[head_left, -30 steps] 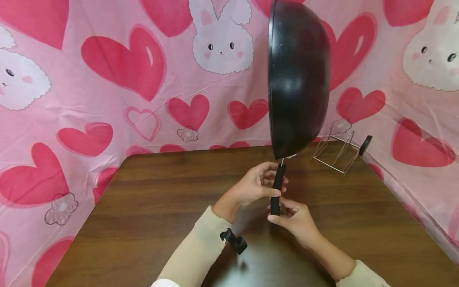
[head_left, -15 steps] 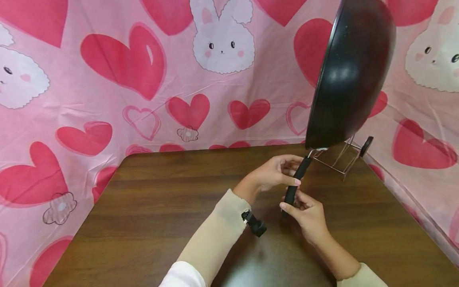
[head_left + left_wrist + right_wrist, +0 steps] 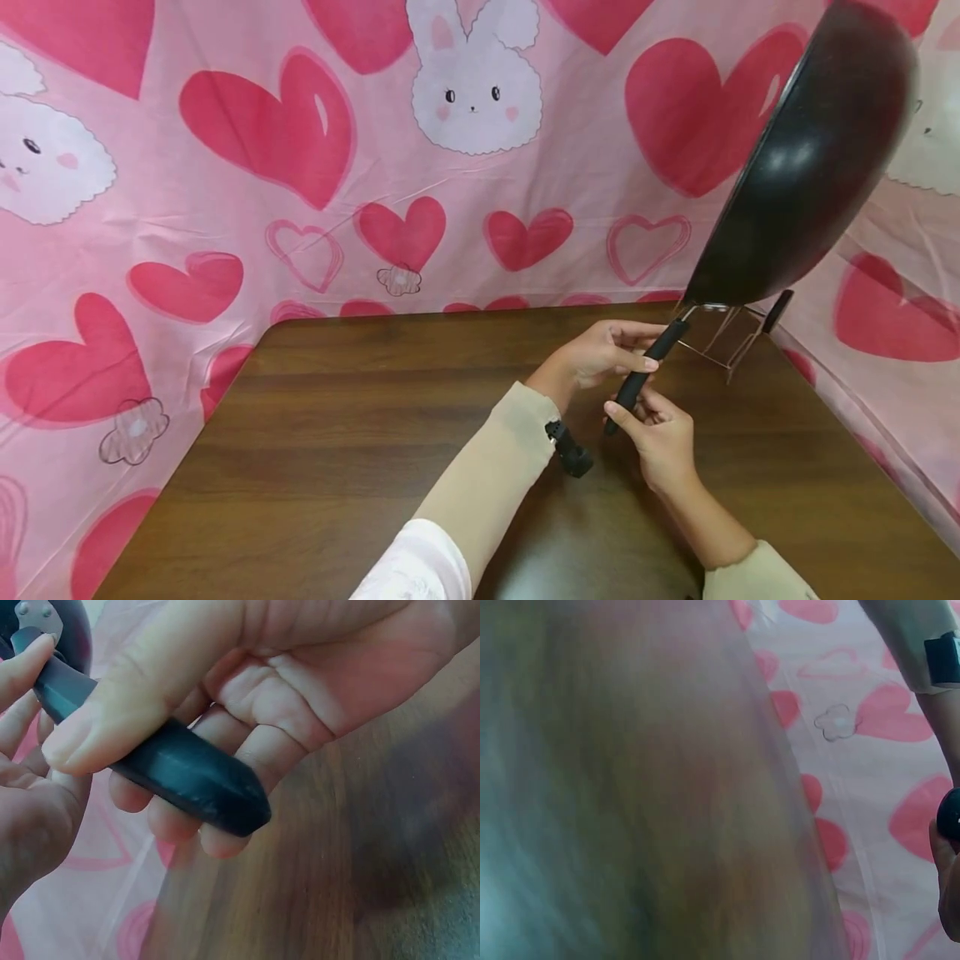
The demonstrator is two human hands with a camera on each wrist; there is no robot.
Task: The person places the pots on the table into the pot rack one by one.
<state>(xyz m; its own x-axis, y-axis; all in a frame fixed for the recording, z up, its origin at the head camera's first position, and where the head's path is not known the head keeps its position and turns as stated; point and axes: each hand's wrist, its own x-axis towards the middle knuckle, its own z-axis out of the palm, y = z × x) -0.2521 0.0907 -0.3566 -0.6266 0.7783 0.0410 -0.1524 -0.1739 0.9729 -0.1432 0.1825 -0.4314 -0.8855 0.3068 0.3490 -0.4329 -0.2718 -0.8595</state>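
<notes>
A black wok (image 3: 810,167) is held up over the right side of the table, tilted to the right with its dark outer side showing. Its black handle (image 3: 651,367) slants down to the left. My left hand (image 3: 611,354) grips the upper part of that handle, near the metal neck. Lower down, my right hand (image 3: 663,437) pinches the handle's end between thumb and fingers. In the left wrist view, the right hand (image 3: 300,682) has its thumb across the handle (image 3: 199,776), and the left hand (image 3: 34,817) is nearer the wok. The right wrist view shows the handle end (image 3: 949,816) at its edge.
A wire rack (image 3: 723,346) with a black oval piece (image 3: 777,312) stands at the table's back right, partly hidden by the wok. The brown wooden table (image 3: 360,417) meets a pink heart-and-rabbit cloth (image 3: 345,167) behind and at the sides.
The wok has gone from nearly upright to leaning right, and has shifted right across the view. Both hands have moved right with the handle, keeping their grip.
</notes>
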